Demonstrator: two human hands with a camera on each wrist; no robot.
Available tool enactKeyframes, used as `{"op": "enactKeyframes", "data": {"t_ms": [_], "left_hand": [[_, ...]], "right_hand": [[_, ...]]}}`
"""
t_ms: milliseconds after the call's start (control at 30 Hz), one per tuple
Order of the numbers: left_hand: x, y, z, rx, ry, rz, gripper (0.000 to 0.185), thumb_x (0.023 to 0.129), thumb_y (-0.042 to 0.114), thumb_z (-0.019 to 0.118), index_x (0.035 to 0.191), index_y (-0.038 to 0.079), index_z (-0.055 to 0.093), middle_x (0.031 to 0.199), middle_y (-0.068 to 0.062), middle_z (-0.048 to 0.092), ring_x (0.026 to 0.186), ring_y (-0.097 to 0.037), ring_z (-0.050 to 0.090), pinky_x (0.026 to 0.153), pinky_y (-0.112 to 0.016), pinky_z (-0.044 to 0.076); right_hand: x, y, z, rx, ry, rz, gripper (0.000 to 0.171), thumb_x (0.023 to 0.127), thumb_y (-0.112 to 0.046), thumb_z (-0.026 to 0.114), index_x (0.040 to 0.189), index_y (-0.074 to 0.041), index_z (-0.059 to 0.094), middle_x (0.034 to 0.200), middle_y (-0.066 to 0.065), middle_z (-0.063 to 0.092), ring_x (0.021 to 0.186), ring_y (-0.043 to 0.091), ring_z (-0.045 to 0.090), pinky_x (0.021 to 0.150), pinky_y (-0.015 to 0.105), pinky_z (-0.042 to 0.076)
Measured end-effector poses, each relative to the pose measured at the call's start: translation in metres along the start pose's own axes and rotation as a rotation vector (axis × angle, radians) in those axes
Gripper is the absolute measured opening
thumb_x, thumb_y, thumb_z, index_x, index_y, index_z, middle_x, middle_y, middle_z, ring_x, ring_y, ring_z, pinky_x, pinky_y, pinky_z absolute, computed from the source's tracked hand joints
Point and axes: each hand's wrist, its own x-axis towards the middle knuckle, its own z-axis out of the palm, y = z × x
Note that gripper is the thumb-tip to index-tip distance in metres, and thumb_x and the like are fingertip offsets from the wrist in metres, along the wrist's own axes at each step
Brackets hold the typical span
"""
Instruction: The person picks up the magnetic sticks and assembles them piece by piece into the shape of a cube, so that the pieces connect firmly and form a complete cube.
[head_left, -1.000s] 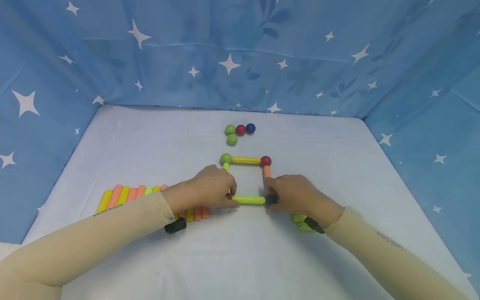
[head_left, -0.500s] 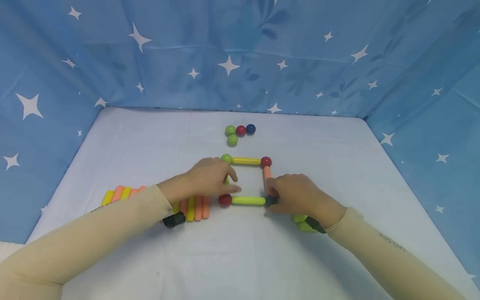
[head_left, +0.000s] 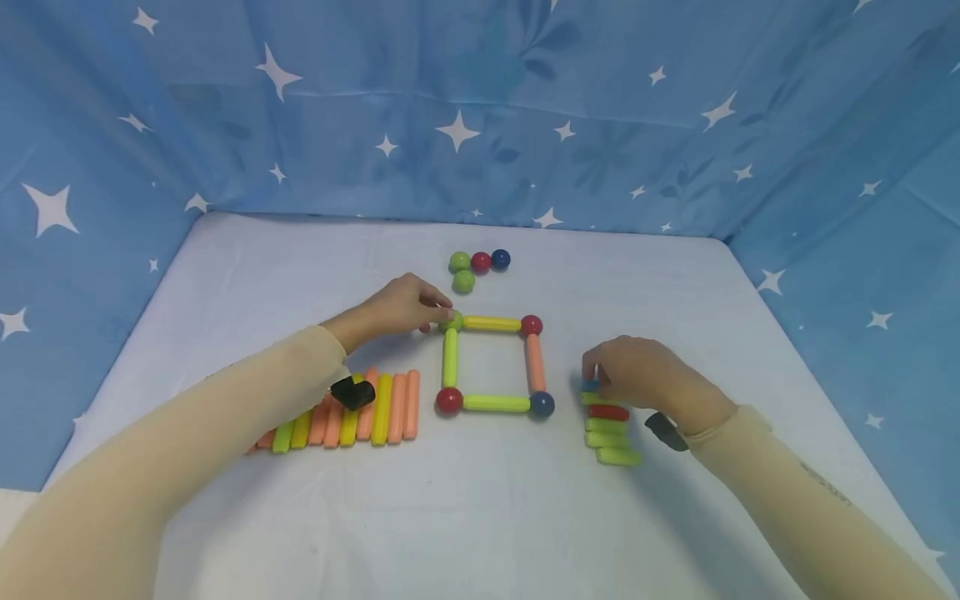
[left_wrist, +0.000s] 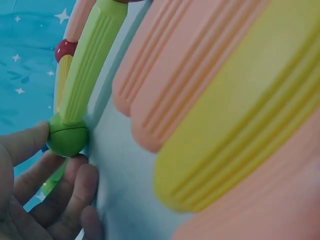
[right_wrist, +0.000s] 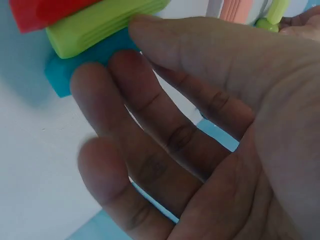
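Note:
On the white table lies a square of magnetic sticks joined by balls at its corners. My left hand point(head_left: 403, 305) pinches the light green ball point(left_wrist: 67, 137) at the far left corner, thumb on one side and fingers on the other. From that ball a green stick point(head_left: 450, 358) runs to a red ball point(head_left: 449, 401), and a yellow stick point(head_left: 492, 323) to another red ball point(head_left: 532, 325). A dark blue ball point(head_left: 542, 404) marks the near right corner. My right hand point(head_left: 651, 375) grips a blue stick point(right_wrist: 62, 75) at the far end of a short column, thumb against the neighbouring green stick point(right_wrist: 105, 27).
Left of the square lies a row of orange, yellow and green sticks point(head_left: 382, 408), partly under my left forearm. The right column also holds a red stick point(head_left: 609, 412) and several green ones. Behind the square sit loose balls point(head_left: 481, 262). A blue star-patterned curtain point(head_left: 480, 108) encloses the table.
My left hand has moved from the near left red ball to the far left green ball. The right hand has left the dark blue ball and moved right to the stick column.

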Motion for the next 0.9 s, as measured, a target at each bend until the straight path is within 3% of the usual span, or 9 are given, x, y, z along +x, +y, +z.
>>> {"op": "enactKeyframes", "data": {"t_ms": [167,433,700,900], "left_hand": [[0.004,-0.006,0.003,-0.059,0.004,-0.036,0.035,0.096,0.039,0.070,0.123,0.017,0.074,0.109,-0.001,0.072,0.088,-0.018,0.067,0.073,-0.034,0.049],[0.003,-0.006,0.006,-0.145,0.008,-0.066,0.034,0.096,0.037,0.071,0.122,0.016,0.074,0.112,-0.002,0.072,0.091,-0.020,0.066,0.075,-0.035,0.047],[0.004,-0.007,0.008,-0.162,0.006,-0.082,0.034,0.096,0.038,0.071,0.122,0.016,0.075,0.113,-0.003,0.071,0.093,-0.020,0.066,0.074,-0.034,0.047],[0.002,-0.006,0.006,-0.169,0.014,-0.082,0.032,0.096,0.037,0.072,0.120,0.017,0.075,0.111,-0.003,0.072,0.092,-0.021,0.065,0.073,-0.034,0.047]], "right_hand": [[0.005,0.007,0.002,0.019,0.006,0.017,0.023,0.085,-0.011,0.081,0.105,-0.016,0.074,0.091,0.001,0.065,0.084,0.022,0.059,0.075,0.039,0.057],[0.011,0.014,0.001,-0.061,0.044,0.035,0.017,0.085,-0.008,0.078,0.101,-0.010,0.074,0.085,0.001,0.064,0.079,0.022,0.057,0.076,0.042,0.054],[0.024,0.000,-0.005,-0.169,0.202,-0.028,0.014,0.091,-0.013,0.075,0.101,-0.004,0.072,0.076,0.003,0.065,0.068,0.020,0.057,0.066,0.037,0.054],[0.038,-0.040,-0.022,-0.098,0.385,-0.123,0.018,0.088,-0.018,0.081,0.103,-0.008,0.077,0.083,0.002,0.071,0.070,0.019,0.060,0.065,0.037,0.053]]}}
